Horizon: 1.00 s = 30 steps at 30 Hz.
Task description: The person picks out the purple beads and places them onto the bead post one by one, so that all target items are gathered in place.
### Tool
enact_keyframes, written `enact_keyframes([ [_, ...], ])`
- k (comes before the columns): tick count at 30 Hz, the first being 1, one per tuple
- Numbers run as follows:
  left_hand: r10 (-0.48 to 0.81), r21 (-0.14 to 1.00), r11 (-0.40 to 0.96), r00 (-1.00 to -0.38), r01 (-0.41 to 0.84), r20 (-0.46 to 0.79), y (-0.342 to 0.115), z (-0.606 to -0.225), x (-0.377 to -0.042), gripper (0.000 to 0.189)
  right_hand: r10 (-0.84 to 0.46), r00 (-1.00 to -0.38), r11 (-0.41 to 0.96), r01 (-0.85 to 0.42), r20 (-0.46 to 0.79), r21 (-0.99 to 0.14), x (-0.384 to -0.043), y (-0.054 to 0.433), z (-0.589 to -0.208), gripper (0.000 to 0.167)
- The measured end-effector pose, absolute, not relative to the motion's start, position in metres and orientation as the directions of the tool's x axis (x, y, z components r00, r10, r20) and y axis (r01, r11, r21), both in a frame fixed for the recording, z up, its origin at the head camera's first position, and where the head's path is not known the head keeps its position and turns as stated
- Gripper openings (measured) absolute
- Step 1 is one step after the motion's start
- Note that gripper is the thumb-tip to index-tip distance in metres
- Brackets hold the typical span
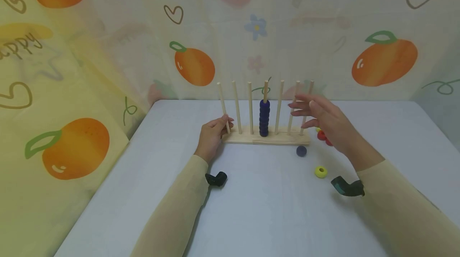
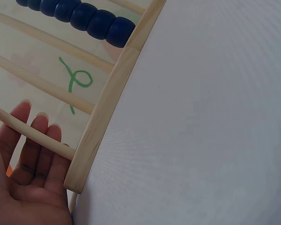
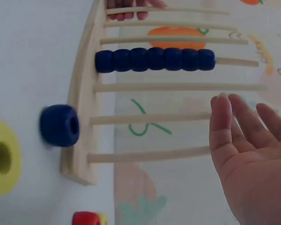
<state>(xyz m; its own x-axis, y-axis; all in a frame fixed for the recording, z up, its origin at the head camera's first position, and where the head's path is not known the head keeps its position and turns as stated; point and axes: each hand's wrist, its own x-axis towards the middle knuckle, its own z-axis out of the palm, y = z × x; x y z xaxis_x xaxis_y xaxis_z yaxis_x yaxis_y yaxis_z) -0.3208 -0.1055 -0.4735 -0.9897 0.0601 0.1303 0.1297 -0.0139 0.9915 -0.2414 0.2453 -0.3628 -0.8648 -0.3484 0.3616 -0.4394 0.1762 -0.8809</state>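
A wooden peg rack [image 1: 280, 140] with several upright rods stands on the table. Dark blue beads [image 1: 264, 118] are stacked on its middle rod, whose top stays bare. My left hand [image 1: 213, 136] holds the rack at its left end, the leftmost rod [image 2: 35, 133] passing between thumb and fingers. At the right end, my right hand [image 1: 323, 119] is raised by the rightmost rods, fingers extended and holding nothing; it partly hides those rods in the head view. A loose blue bead [image 3: 60, 125] lies just in front of the rack's right end.
Nearer me lies a yellow bead [image 1: 321, 172]. Red beads [image 1: 321, 135] and a bit of yellow show beside the right hand, partly covered by it. Behind the white table [image 1: 258, 209] hangs a fruit-printed cloth [image 1: 230, 29].
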Motion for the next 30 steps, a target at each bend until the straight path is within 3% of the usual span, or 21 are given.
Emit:
enact_keyframes([
  [9,0.06,0.992,-0.011,-0.99,0.129,0.13,-0.106,-0.475,-0.32,0.056,-0.322,-0.91,0.294,-0.357,0.26,-0.887,-0.232,0.262,-0.392,0.046],
  [19,0.054,0.992,-0.012,-0.99,0.128,0.128,-0.105,-0.476,-0.321,0.047,-0.352,-0.93,0.329,-0.224,0.101,-0.917,-0.227,0.274,-0.427,0.047],
  [30,0.054,0.991,-0.005,-0.99,0.133,0.133,-0.105,-0.472,-0.32,0.052,-0.315,-0.948,0.543,-0.135,-0.052,-0.829,-0.226,0.279,-0.451,0.038],
])
